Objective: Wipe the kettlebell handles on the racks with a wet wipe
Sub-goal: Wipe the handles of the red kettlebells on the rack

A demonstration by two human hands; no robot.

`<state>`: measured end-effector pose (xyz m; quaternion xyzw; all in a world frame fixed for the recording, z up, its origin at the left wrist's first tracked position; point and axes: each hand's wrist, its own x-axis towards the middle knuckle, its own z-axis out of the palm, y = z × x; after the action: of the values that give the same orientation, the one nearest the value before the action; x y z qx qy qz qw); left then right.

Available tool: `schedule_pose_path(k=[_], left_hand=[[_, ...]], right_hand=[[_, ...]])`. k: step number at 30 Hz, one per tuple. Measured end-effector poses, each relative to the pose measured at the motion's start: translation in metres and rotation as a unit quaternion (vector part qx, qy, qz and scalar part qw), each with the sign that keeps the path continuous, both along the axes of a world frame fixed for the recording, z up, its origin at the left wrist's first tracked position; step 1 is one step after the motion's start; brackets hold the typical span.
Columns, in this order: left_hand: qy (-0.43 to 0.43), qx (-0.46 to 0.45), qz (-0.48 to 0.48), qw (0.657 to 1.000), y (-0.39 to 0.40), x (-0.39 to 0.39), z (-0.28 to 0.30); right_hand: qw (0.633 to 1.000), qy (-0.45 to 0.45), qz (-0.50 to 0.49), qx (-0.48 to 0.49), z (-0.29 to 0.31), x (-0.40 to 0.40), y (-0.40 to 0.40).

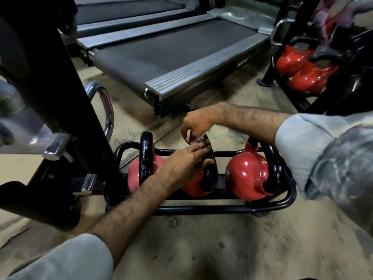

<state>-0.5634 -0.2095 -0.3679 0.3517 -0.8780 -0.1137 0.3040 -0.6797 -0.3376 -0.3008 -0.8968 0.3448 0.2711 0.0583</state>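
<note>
Wiping the middle kettlebell [198, 184] handle [210, 158]

The left hand [188, 158] grips the handle to steady it — the right hand [194, 126] pinches the wipe [191, 138] and should rub all around.

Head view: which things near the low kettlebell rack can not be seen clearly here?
- Wet wipe: mostly hidden inside the right hand.
- Middle kettlebell: top covered by the left hand.
- Right kettlebell: handle partly behind the right forearm.
- Top right corner: blurred, unidentifiable.

Only a white brand mark is showing — on the treadmill [177, 57] side rail — too blurred for reading.
</note>
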Motion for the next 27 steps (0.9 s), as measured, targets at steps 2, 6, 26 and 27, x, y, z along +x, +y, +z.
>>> schedule_pose_path(k=[2,6,26,27], left_hand=[[-0.002,-0.002,0.011,1.000,-0.002,-0.001,-0.002],[0.090,0.049,0.031,0.994,-0.005,-0.004,-0.008],[-0.003,0.128,0.200,0.971,0.013,-0.039,0.049],[-0.011,0.114,0.196,0.974,0.016,-0.047,0.055]], right_hand=[[0.993,-0.107,-0.040,-0.042,-0.001,-0.011,0.009],[0.910,-0.322,-0.247,-0.083,-0.010,-0.050,0.046],[0.576,-0.642,-0.504,-0.049,-0.047,-0.102,0.220],[0.553,-0.648,-0.518,-0.080,-0.037,-0.116,0.226]])
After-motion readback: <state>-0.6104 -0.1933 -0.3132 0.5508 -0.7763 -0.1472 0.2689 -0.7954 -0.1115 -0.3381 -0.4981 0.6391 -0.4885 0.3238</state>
